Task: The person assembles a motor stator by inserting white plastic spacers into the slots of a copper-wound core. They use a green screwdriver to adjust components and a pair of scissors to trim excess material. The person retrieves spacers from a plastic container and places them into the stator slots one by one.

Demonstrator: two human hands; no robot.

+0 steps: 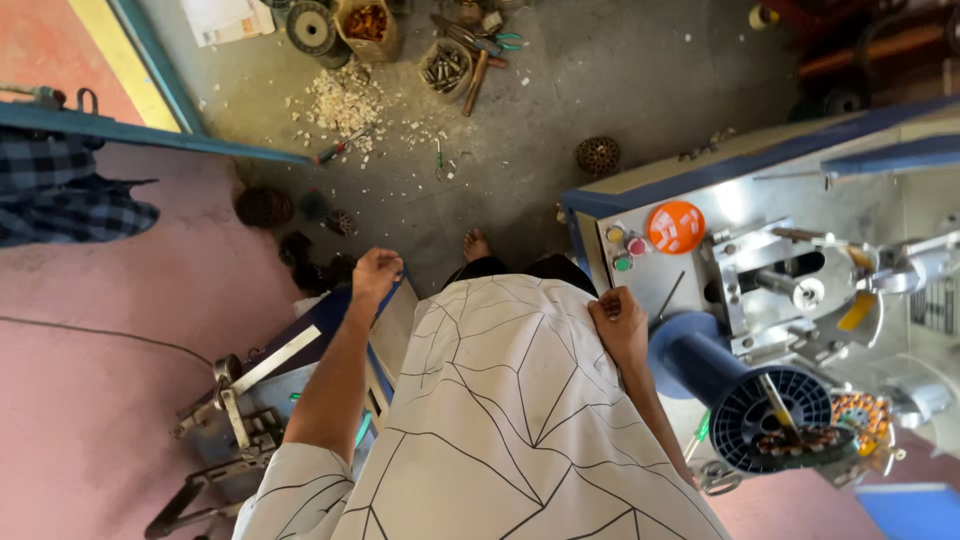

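Head view: our left hand (376,274) is closed around the blue panel edge (340,315); our right hand (620,322), fingers curled, pinches the white shirt (500,400) beside the blue spool (725,385).

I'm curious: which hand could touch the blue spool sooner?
Probably the right hand, which is right beside the blue spool. The left hand grips a blue edge on the other side.

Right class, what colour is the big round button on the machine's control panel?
Orange, with pale markings: the large round button, clearest in the head view, right of centre.
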